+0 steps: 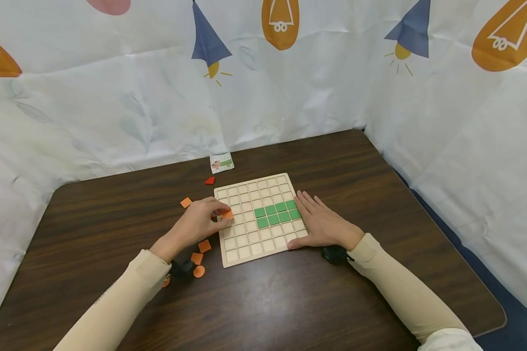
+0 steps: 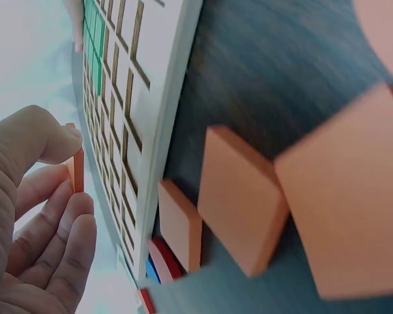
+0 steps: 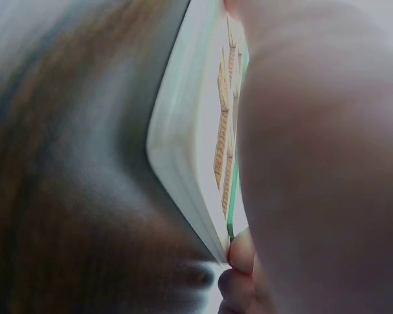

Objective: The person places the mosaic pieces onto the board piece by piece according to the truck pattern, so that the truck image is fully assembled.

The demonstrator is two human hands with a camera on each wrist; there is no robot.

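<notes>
Between thumb and fingertips, my left hand (image 1: 197,222) pinches a small orange tile (image 1: 228,214) above the left part of a wooden grid board (image 1: 244,255). The left wrist view shows that orange tile (image 2: 78,167) edge-on, held off the board (image 2: 164,78). Green square tiles (image 1: 273,219) fill two short rows of cells toward the board's right side. My right hand (image 1: 322,224) rests along the right edge with fingers extended and thumb at the near edge. In the right wrist view, the palm hides most of the board's top.
Loose orange squares (image 1: 205,245) and an orange round piece (image 1: 199,271) lie left of the board, some partly hidden by the left arm. A red piece (image 1: 210,181) and a picture card (image 1: 221,163) lie beyond, near a white curtain (image 1: 158,97). The table (image 1: 263,312) is dark wood.
</notes>
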